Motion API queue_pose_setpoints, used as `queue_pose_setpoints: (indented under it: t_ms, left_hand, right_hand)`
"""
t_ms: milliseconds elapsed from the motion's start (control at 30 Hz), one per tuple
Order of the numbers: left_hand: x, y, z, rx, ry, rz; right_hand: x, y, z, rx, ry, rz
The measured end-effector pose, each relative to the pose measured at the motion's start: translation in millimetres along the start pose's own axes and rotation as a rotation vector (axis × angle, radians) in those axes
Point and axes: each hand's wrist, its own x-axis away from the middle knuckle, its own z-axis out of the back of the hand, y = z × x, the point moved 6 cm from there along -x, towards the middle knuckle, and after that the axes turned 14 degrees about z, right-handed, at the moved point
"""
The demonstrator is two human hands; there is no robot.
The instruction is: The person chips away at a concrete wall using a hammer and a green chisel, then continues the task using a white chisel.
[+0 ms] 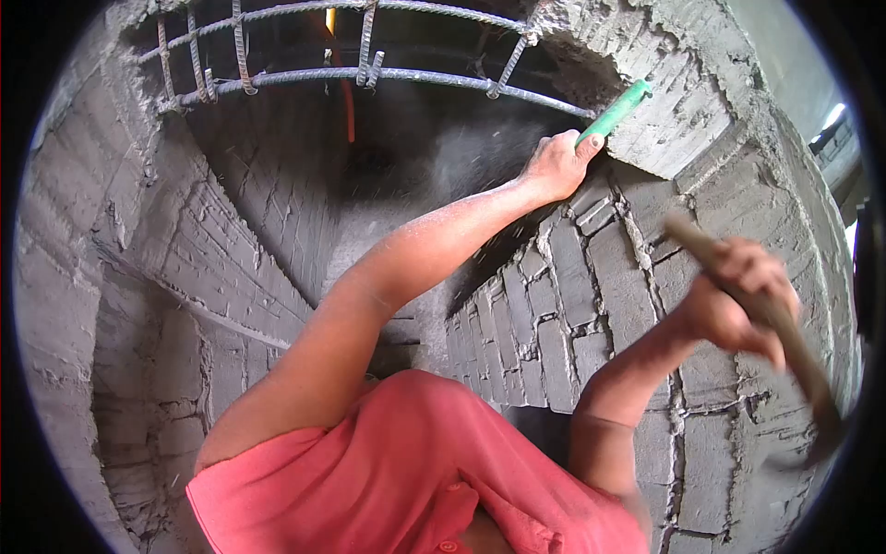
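Note:
My left hand (pixel 561 164) is closed around a green chisel (pixel 618 111), whose far end meets the rough concrete edge (pixel 678 111) at the upper right. In my right hand (pixel 743 300), off to the right, is a hammer (pixel 810 379) gripped by its wooden handle. Its head hangs low at the right, smeared by motion, apart from the chisel. Pale dust marks my left forearm.
Curved rebar (pixel 397 76) with short cross ties spans the opening at the top. Brick walls (pixel 591 277) with rough mortar joints stand on the right, and grey masonry (pixel 212 231) on the left. An orange strip (pixel 349 111) hangs behind the bars.

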Motion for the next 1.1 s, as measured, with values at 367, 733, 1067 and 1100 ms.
queue_pose_setpoints:
  t_ms: [367, 733, 1067, 1100]
  left_hand:
    - [-9.4, 0.0, 2.1, -0.004, 0.041, -0.103]
    - [-7.7, 10.0, -8.0, -0.006, 0.003, 0.029]
    - [1.0, 11.2, -10.4, 0.003, -0.035, 0.077]
    - [2.4, 12.1, -9.8, 0.018, -0.041, 0.089]
  right_hand:
    - [125.1, 78.6, -1.7, 0.174, 0.176, -0.722]
    - [146.2, 129.8, 14.9, 0.458, -0.068, -0.974]
    - [-30.3, 1.3, 28.3, 0.075, -0.092, 0.260]
    - [-5.3, 22.9, 29.0, 0.137, -0.266, 0.227]
